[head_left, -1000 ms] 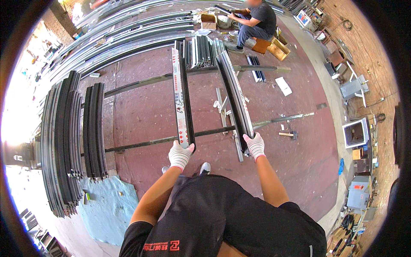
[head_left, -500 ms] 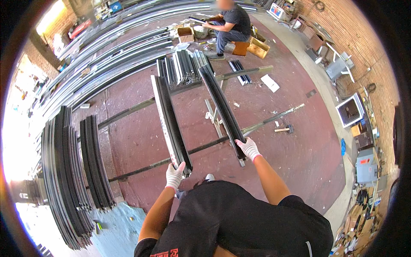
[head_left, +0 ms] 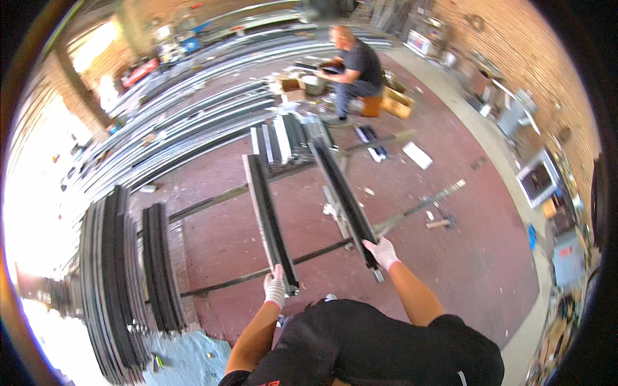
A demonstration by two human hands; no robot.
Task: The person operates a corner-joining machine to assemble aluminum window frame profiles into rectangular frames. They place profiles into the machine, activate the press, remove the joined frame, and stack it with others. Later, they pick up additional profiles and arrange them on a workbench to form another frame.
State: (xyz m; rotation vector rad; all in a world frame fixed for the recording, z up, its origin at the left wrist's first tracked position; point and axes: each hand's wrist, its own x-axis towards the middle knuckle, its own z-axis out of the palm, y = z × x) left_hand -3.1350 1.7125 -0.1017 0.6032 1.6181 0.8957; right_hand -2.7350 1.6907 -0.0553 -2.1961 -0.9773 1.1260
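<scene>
My left hand (head_left: 275, 287), in a striped glove, is closed at the near end of a long black metal profile (head_left: 270, 222) with a pale left edge. My right hand (head_left: 384, 253), gloved too, grips the near part of a second black profile (head_left: 343, 196) to its right. Both profiles run away from me, roughly side by side with a gap between them. Their far ends lie by a bundle of shorter profiles (head_left: 285, 138). Two dark crossbars pass beneath them; the nearer crossbar (head_left: 222, 284) runs just beyond my hands.
At the left stand a stack of long profiles (head_left: 106, 276) and a smaller stack (head_left: 162, 267). A co-worker (head_left: 360, 71) sits at the back, beside cardboard boxes (head_left: 397, 103). A hammer (head_left: 439, 223) lies on the floor at right. Long metal bars (head_left: 193, 122) fill the far left.
The view has shifted, so the whole scene sits lower and somewhat to the right. Both hands keep hold of the two profiles. My left thumb now lies along the profile's side.
</scene>
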